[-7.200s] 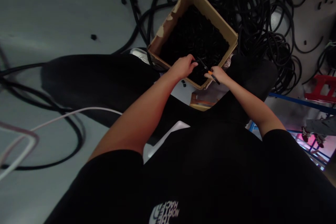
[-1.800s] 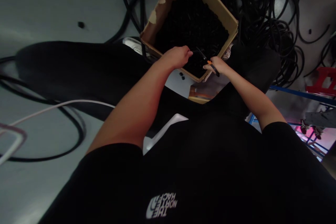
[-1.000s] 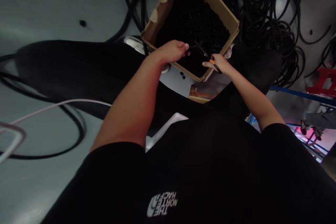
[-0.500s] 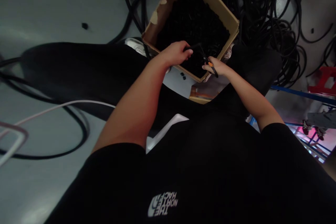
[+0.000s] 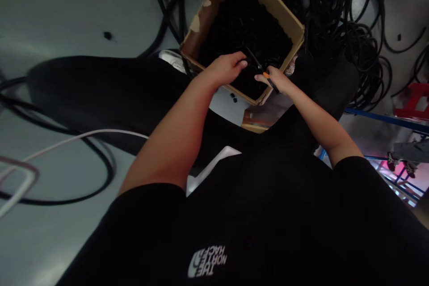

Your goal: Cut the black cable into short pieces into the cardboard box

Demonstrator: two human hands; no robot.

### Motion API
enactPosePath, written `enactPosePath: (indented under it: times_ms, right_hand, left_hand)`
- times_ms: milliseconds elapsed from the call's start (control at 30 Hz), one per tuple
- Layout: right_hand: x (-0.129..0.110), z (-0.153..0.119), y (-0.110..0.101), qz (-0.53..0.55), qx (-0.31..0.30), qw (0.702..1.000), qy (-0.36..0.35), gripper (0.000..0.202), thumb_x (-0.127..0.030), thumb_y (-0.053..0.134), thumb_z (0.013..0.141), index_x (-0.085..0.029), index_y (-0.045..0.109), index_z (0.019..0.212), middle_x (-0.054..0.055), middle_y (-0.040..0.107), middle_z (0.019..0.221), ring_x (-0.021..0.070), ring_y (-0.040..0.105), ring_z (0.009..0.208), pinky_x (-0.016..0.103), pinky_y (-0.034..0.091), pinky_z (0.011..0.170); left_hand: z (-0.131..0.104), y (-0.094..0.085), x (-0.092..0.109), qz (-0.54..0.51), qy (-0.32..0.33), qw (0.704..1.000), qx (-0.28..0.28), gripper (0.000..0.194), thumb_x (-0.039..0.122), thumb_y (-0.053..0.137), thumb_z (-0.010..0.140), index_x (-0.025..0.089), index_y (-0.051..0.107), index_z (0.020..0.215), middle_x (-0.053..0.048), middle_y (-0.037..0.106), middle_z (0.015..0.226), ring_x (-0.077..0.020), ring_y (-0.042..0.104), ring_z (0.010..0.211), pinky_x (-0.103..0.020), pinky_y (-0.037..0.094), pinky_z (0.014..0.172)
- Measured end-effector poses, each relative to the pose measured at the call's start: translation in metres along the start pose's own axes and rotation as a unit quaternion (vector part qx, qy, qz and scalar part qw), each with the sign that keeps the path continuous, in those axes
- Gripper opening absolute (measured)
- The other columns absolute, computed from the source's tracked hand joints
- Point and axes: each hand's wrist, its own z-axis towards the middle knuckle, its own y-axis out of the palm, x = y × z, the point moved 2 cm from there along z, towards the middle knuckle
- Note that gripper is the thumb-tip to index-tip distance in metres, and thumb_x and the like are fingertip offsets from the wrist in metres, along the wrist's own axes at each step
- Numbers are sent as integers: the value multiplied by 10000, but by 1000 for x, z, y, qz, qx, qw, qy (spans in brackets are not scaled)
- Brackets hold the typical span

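A cardboard box [image 5: 284, 11] stands between my legs, filled with many small black pieces [image 5: 248, 22]. Over its near left side, my left hand [image 5: 229, 66] is closed around something black, mostly hidden by the fingers. My right hand [image 5: 273, 79] grips a cutting tool [image 5: 267, 75] with orange and black handles above the near right side of the box. The tool's dark blades point up and left, close to my left fingertips.
Coiled black hoses [image 5: 358, 49] lie right of the box, and more hose loops run across the floor at left. A white cable [image 5: 100, 131] crosses my left leg. At far right are a red stool [image 5: 414, 103], a blue frame [image 5: 385, 120] and a person's shoes [image 5: 392, 161].
The black piece that stretched from my left hand toward the tool no longer shows. The tool's blades have turned and now extend up and left. My left hand has barely moved.
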Motion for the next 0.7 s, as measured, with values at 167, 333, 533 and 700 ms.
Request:
enactPosePath:
  times_ms: [167, 333, 533, 700]
  right_hand:
    - [10, 3, 0, -15, 25, 999, -14, 499, -369, 922, 1039, -262, 491, 813, -29, 480, 792, 181, 527, 816, 341, 380, 760]
    - [25, 18, 10, 2, 1, 1000, -6, 359, -323, 830, 1075, -259, 536, 880, -8, 594, 806, 192, 580, 811, 334, 406, 740]
    - [29, 25, 24, -45, -42, 996, -64, 305, -270, 828, 1018, -256, 543, 911, -7, 636, 871, 199, 612, 867, 339, 476, 801]
    - [21, 18, 23, -91, -26, 992, -86, 327, -314, 832, 1019, -262, 533, 896, 9, 615, 874, 237, 636, 905, 376, 530, 880]
  left_hand:
    - [-4, -7, 2, 32, -71, 995, 56, 532, 502, 454, 1281, 196, 674, 1657, -146, 822, 1491, -401, 733, 1459, -484, 522, 1190]
    - [3, -5, -2, 30, -46, 997, 47, 488, 445, 498, 1249, 200, 706, 1616, -169, 809, 1541, -406, 718, 1495, -477, 548, 1230]
    - [12, 8, -6, 56, -45, 997, 23, 477, 384, 542, 1199, 145, 771, 1543, -232, 786, 1559, -405, 737, 1487, -464, 552, 1272]
    - [13, 13, -6, 57, -14, 998, 10, 459, 427, 616, 1155, 150, 833, 1450, -207, 843, 1358, -404, 783, 1352, -477, 585, 1189]
